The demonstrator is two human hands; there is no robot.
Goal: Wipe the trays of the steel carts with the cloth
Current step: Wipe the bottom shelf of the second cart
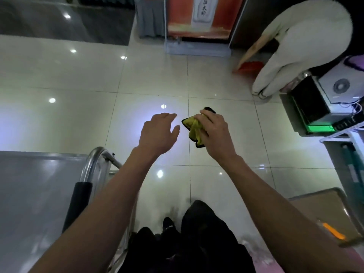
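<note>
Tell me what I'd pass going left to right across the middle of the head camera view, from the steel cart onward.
Steel cart tray → cart handle → left hand, open → yellow cloth → right hand gripping the cloth → black machine with a green light.

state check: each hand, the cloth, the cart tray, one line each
left hand: open, fingers relaxed, holds nothing, above the floor
right hand: grips the cloth
cloth: yellow with a dark edge, bunched, in the air, off any tray
steel cart tray: at lower left, nothing on it, no hand touching it
</note>
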